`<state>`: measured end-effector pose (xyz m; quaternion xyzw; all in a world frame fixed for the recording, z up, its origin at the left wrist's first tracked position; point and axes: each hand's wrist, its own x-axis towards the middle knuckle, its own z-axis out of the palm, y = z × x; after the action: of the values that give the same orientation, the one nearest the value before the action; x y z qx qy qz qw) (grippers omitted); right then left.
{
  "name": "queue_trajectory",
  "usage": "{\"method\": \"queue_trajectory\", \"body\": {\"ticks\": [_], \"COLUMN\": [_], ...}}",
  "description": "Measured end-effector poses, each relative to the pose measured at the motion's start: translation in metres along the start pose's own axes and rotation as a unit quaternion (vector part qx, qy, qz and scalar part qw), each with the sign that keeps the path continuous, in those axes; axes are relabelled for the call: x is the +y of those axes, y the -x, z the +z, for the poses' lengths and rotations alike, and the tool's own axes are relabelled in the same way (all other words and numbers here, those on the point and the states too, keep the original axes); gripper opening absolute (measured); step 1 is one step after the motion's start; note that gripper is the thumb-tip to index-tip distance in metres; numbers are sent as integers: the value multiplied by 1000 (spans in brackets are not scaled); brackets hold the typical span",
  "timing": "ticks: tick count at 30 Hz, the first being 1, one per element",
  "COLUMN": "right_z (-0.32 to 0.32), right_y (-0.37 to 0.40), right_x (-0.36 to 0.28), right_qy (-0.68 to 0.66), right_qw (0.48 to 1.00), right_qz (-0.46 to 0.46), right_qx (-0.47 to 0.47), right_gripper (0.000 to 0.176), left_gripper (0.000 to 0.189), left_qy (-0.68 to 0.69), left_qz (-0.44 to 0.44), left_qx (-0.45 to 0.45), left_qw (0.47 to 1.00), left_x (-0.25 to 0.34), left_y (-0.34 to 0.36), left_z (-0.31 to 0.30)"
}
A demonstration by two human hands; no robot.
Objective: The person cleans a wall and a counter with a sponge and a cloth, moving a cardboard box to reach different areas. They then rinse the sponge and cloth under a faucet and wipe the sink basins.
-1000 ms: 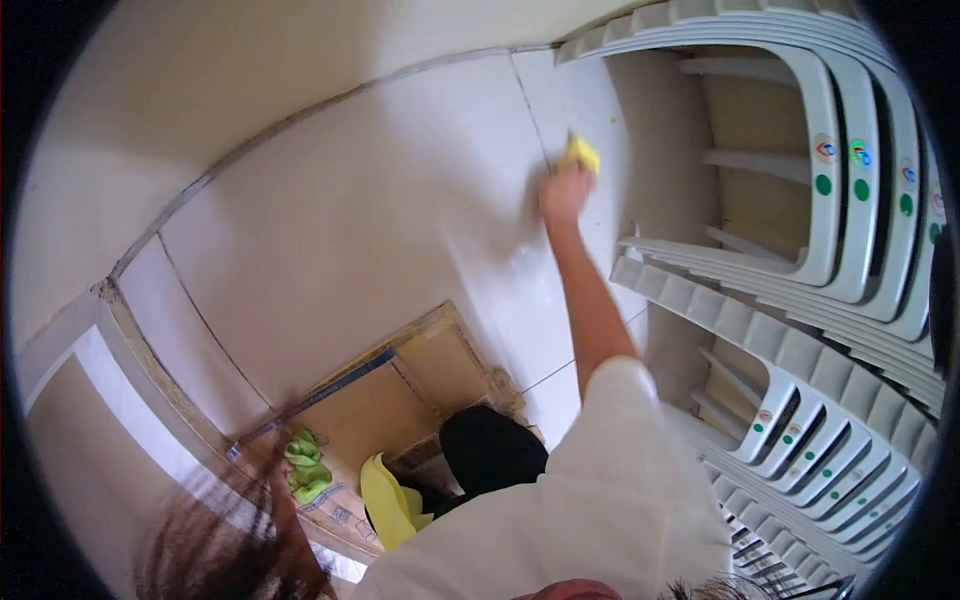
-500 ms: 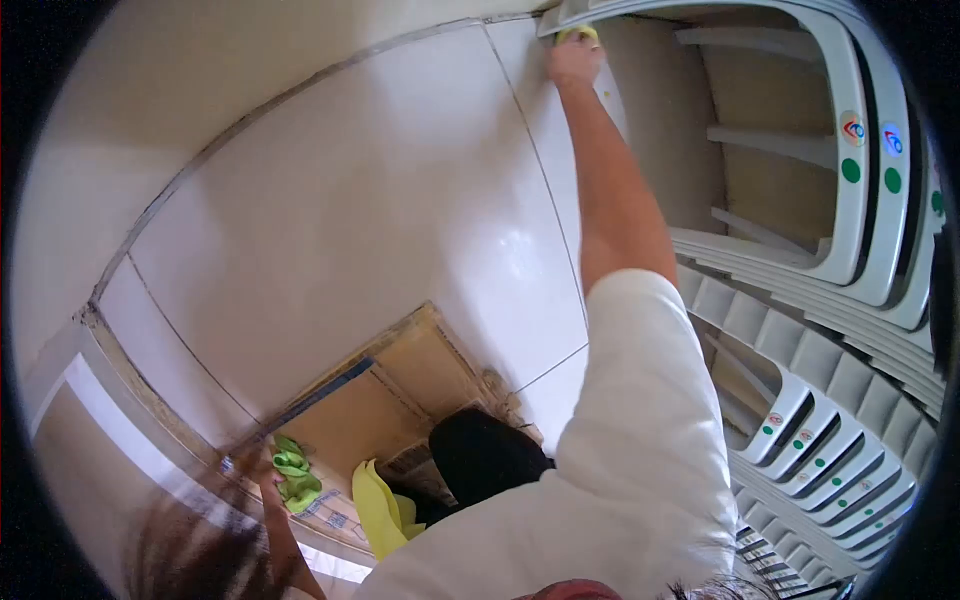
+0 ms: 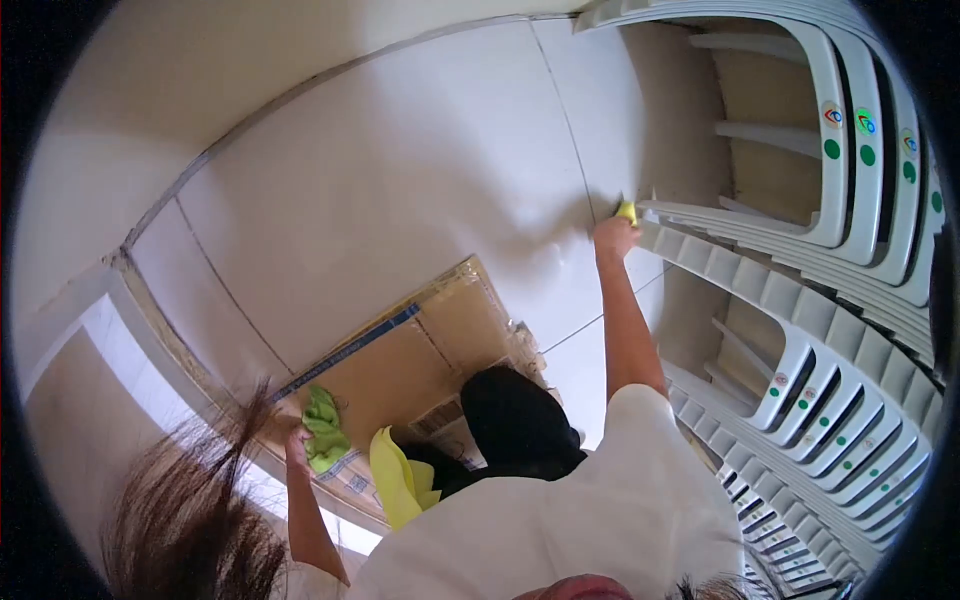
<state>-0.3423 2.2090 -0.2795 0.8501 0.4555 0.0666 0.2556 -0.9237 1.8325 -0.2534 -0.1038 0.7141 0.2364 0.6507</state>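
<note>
My right hand (image 3: 615, 238) is closed on a small yellow thing (image 3: 627, 211), perhaps a sponge or folded cloth, mostly hidden by the fingers. It is at the pale tiled floor (image 3: 400, 170), beside the foot of the stacked white plastic chairs (image 3: 690, 218). My left hand (image 3: 299, 443), low at the left, grips a crumpled green cloth (image 3: 325, 430) over a flattened cardboard box (image 3: 385, 365). A yellow cloth (image 3: 398, 478) hangs at my lap, next to my dark-clad knee (image 3: 515, 420).
More stacked white chairs (image 3: 810, 400) with green dot stickers line the right side. A wall (image 3: 250, 70) runs along the far edge of the floor. At the left is a door frame or threshold (image 3: 155, 320). Loose hair covers part of the lower left.
My right hand has come back from the far chair corner towards me along the floor, still holding the yellow thing. My left hand stays over the cardboard with the green cloth.
</note>
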Motion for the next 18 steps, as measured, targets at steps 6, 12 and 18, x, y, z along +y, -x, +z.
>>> {"method": "queue_trajectory", "body": {"ticks": [6,12,18], "right_z": [-118,-93,124], "right_y": [89,63,103], "right_x": [-211,-184,170], "right_qy": [-331,-490,-176], "right_qw": [846,843,961], "right_qz": [-280,-182,214], "right_qx": [309,123,-20], "right_gripper": [52,41,43], "left_gripper": [40,40,36], "left_qy": [129,116,150], "left_qz": [-137,-86,-102], "left_qx": [-26,-5,-74], "left_qw": [982,989,981], "left_x": [4,-53,-2], "left_y": [0,-52,-5], "left_z": [11,-47,5]}}
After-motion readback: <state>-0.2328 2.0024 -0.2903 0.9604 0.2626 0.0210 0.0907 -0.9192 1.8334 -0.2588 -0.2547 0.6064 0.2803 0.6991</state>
